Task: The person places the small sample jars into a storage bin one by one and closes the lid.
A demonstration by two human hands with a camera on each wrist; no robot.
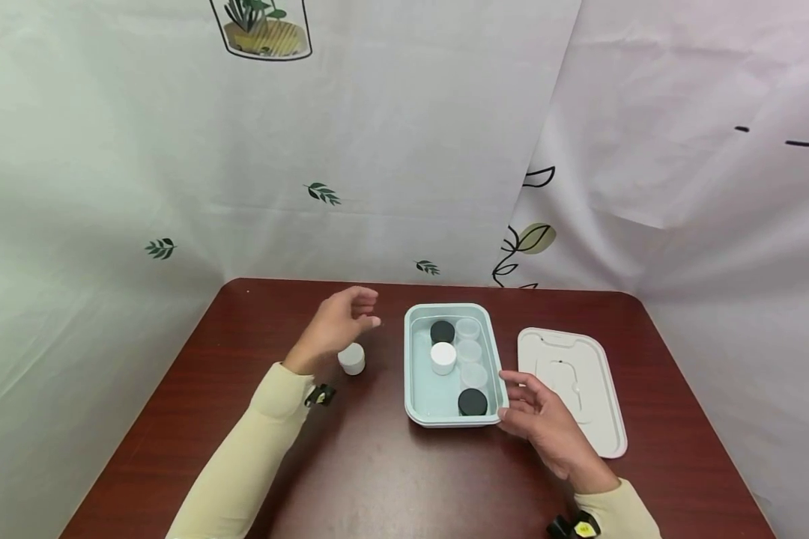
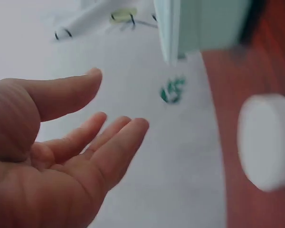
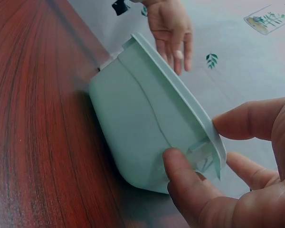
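My left hand (image 1: 340, 318) is held in the air with nothing in it, fingers loosely extended and thumb apart. Below it on the table is a small round white container (image 1: 352, 359), which also shows blurred as a white container (image 2: 268, 142) in the left wrist view. A pale green plastic tub (image 1: 431, 400) stands to its right. Inside the tub are a white-topped container (image 1: 443, 358), a black round one (image 1: 442, 332), another black one (image 1: 473, 402) and several clear ones (image 1: 470, 351). My right hand (image 1: 546, 419) holds the tub's front right corner, thumb on its rim (image 3: 180, 97) and a finger against the outer wall.
A white lid (image 1: 580, 389) lies flat on the dark red wooden table (image 1: 391, 479), right of the tub and partly behind my right hand. A printed white cloth (image 1: 377, 135) hangs behind the table's far edge and along both sides.
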